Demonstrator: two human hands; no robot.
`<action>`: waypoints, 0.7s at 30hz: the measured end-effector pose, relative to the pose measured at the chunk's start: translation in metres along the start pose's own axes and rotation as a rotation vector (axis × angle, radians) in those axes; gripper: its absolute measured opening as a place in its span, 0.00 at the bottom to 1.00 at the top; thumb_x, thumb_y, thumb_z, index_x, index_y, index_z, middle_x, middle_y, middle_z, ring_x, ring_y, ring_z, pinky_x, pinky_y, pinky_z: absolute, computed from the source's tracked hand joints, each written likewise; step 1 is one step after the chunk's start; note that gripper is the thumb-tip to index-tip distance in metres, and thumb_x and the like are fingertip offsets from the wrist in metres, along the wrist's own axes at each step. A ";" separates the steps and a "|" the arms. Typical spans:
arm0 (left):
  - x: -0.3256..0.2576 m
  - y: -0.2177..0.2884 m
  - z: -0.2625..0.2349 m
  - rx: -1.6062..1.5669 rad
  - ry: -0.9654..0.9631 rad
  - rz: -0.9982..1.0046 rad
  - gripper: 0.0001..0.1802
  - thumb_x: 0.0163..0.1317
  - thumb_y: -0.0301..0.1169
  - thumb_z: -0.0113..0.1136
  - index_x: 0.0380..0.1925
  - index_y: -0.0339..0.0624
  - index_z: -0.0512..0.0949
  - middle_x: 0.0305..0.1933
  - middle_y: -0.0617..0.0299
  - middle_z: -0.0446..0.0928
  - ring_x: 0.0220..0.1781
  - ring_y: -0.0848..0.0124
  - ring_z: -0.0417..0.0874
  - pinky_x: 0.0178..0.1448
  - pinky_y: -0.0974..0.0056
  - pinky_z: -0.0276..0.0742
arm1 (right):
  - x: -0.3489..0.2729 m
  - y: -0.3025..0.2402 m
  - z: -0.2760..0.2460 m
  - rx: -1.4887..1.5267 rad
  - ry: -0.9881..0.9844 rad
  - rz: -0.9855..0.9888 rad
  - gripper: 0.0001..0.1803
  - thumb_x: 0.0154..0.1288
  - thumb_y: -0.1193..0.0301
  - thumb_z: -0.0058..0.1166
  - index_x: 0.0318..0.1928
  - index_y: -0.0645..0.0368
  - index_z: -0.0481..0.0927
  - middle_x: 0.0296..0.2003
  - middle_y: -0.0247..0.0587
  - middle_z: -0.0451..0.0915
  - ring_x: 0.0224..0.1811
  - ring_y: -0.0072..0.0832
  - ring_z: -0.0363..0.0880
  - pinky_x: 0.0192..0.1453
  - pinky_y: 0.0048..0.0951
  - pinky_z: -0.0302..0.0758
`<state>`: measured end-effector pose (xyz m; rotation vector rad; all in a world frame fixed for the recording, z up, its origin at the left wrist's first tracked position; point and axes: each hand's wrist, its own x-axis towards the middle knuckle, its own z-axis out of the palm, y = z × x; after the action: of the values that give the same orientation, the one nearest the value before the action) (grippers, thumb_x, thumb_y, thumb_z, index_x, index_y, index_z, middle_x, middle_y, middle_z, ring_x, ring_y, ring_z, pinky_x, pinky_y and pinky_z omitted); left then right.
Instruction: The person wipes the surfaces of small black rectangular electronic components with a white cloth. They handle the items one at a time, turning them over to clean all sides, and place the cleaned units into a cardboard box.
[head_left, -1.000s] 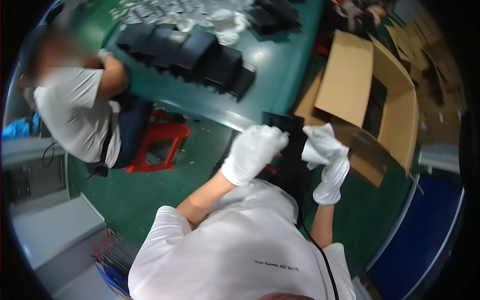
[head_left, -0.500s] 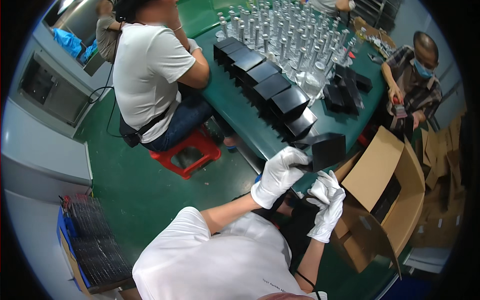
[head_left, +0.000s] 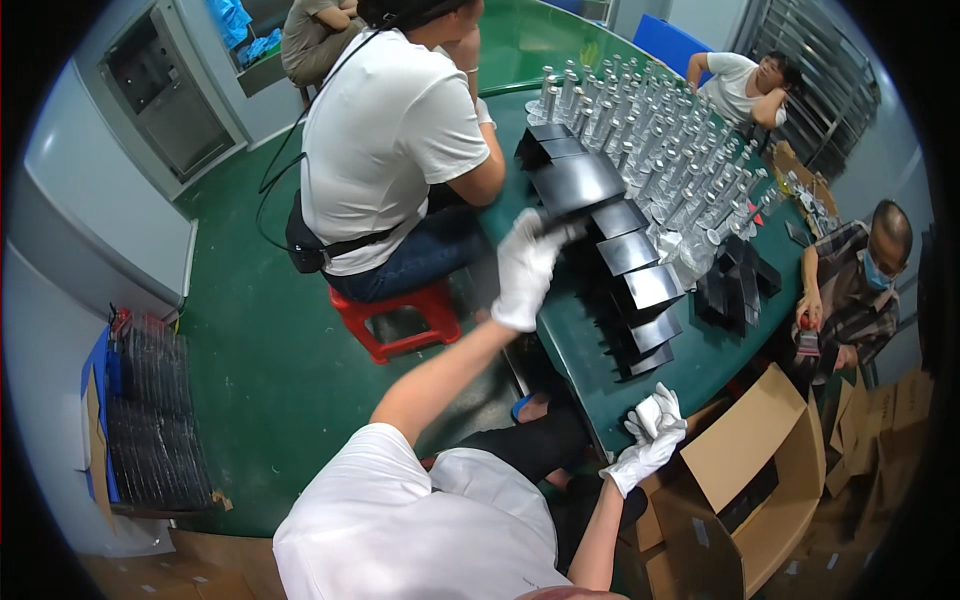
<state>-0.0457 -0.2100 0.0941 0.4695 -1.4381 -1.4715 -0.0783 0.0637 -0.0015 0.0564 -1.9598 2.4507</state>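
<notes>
White-gloved left hand (head_left: 525,268) reaches up and away from the body, fingers closed on the near edge of a black box (head_left: 578,183) at the far end of a row of boxes (head_left: 640,290) on the green surface (head_left: 560,330). Box sits just beyond the hand, long axis running right. Right hand (head_left: 648,440), gloved, fingers loosely curled, holds nothing, hangs off the surface's near edge above a cardboard carton (head_left: 750,480). Left hand nearer the box; right well apart. Metal cylinders (head_left: 650,150) stand past the row. Co-worker on a red stool (head_left: 400,315) sits left of the hand.
</notes>
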 end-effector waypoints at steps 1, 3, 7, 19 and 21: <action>0.020 -0.019 -0.001 -0.172 0.029 0.047 0.08 0.68 0.24 0.63 0.45 0.33 0.82 0.44 0.60 0.87 0.44 0.74 0.85 0.52 0.67 0.79 | 0.001 0.005 0.002 0.006 0.028 -0.004 0.37 0.82 0.44 0.31 0.56 0.67 0.79 0.51 0.44 0.83 0.30 0.25 0.82 0.32 0.20 0.82; 0.066 -0.052 -0.001 -0.322 0.069 0.062 0.09 0.68 0.25 0.64 0.45 0.33 0.83 0.42 0.59 0.87 0.44 0.74 0.86 0.53 0.68 0.79 | 0.005 0.020 -0.002 -0.019 0.007 0.013 0.34 0.84 0.50 0.28 0.57 0.66 0.81 0.56 0.41 0.79 0.34 0.25 0.81 0.36 0.21 0.82; 0.144 -0.101 0.004 0.006 0.243 0.146 0.10 0.66 0.26 0.68 0.44 0.31 0.83 0.39 0.59 0.88 0.40 0.74 0.87 0.51 0.69 0.80 | 0.002 0.038 -0.003 -0.305 0.066 -0.220 0.31 0.84 0.56 0.27 0.58 0.63 0.82 0.59 0.39 0.78 0.45 0.26 0.80 0.40 0.22 0.83; 0.238 -0.193 -0.004 0.601 0.233 0.233 0.19 0.59 0.35 0.73 0.46 0.34 0.87 0.55 0.56 0.86 0.53 0.61 0.87 0.59 0.62 0.80 | 0.001 0.026 0.007 -0.340 0.011 -0.185 0.31 0.83 0.56 0.27 0.58 0.62 0.83 0.60 0.43 0.81 0.58 0.34 0.77 0.65 0.34 0.71; 0.235 -0.194 -0.014 0.715 0.183 0.334 0.21 0.59 0.38 0.73 0.47 0.34 0.87 0.58 0.52 0.84 0.55 0.57 0.86 0.61 0.58 0.79 | 0.001 0.027 0.008 -0.373 0.005 -0.196 0.31 0.83 0.55 0.27 0.58 0.61 0.83 0.60 0.43 0.81 0.60 0.35 0.77 0.67 0.35 0.70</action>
<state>-0.2095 -0.4487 -0.0033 0.7313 -1.7692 -0.6045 -0.0794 0.0505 -0.0258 0.2281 -2.2498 1.9356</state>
